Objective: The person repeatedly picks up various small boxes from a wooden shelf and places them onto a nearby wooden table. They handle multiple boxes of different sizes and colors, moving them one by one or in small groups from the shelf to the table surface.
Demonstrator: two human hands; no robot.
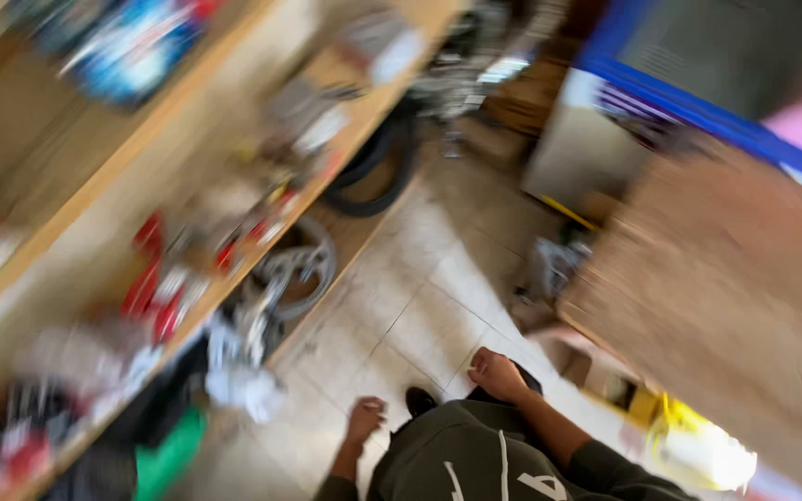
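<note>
Hands hang free above the pale tiled floor (420, 306): left hand (365, 419) loosely curled, right hand (497, 374) closed in a fist, each grip empty (swinging mid-stride, I judge). Nearest them lies a crumpled white cloth (245, 388) beneath the long wooden shelf (122, 158), beside a grey spoked wheel (294, 269). Motion blur smears the shelf's red and blue clutter beyond telling.

A strip of pale tiled floor (420, 306) lies open between cluttered wooden shelves (178, 269) and a brown wooden worktop (735, 278); a black rubber tyre (378, 172) blocks its far end.
</note>
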